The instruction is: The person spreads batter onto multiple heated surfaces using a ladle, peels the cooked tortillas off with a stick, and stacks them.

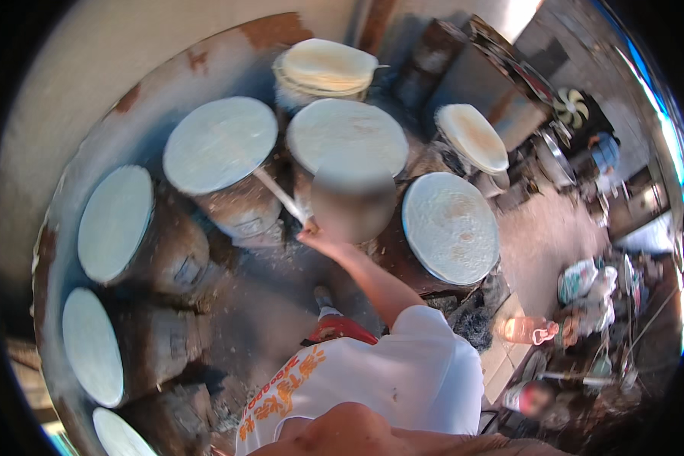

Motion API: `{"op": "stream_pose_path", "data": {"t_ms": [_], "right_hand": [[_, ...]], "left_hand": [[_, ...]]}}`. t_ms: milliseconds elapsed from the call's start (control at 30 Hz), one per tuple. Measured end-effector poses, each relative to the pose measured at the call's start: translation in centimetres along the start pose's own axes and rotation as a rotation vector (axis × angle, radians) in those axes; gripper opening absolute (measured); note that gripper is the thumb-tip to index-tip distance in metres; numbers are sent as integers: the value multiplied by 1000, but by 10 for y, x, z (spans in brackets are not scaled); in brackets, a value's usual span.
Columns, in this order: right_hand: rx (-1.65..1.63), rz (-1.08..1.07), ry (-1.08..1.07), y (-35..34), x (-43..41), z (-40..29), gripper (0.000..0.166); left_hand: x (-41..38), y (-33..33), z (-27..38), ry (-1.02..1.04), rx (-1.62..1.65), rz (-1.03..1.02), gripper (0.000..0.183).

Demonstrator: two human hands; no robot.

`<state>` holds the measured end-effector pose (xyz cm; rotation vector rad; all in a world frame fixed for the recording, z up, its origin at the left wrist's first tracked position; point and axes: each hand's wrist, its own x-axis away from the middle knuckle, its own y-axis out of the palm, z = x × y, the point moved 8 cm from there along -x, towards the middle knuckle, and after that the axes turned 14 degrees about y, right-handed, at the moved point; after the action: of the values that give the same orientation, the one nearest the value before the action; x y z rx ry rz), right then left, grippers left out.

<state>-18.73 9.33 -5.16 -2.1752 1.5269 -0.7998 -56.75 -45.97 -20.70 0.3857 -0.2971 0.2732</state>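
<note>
My right hand (312, 229) grips the end of a pale, flat stick (282, 196), perhaps a wooden scraper. The stick's far end reaches over a round griddle covered by a thin white sheet of batter or flatbread (219, 142); its tip blurs against the sheet. To the right of that griddle is another round one with a pale sheet (347, 128), partly hidden by a blurred patch. Nearer my right arm, a third griddle bears a bubbly sheet with brownish spots (450, 228). My left hand is out of view.
More covered griddles (115, 222) curve along the left wall on drum-like stoves. Stacks of round flatbreads stand at the back (328, 65) and right (472, 137). Rightward are a plastic bottle (530, 330), plastic bags (578, 282), a fan (571, 106) and a person in blue (605, 151).
</note>
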Motion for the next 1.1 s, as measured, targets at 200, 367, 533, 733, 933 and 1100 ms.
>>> {"op": "stream_pose_path", "data": {"t_ms": [200, 367, 533, 733, 933, 1100], "right_hand": [[181, 523, 179, -237, -129, 113, 35], [217, 681, 202, -294, -245, 157, 32], [104, 487, 264, -298, -305, 155, 24], [168, 582, 276, -308, -328, 148, 25], [273, 595, 269, -312, -325, 131, 23], [260, 602, 240, -315, -317, 117, 18]], "left_hand": [[6, 90, -49, 145, -362, -4, 16], [33, 272, -80, 345, -507, -253, 20], [184, 584, -158, 414, -606, -1002, 22], [422, 810, -261, 1049, -674, -1764, 24], [482, 869, -347, 1386, -837, -1876, 30], [490, 880, -355, 1217, -859, -1907, 26]]}}
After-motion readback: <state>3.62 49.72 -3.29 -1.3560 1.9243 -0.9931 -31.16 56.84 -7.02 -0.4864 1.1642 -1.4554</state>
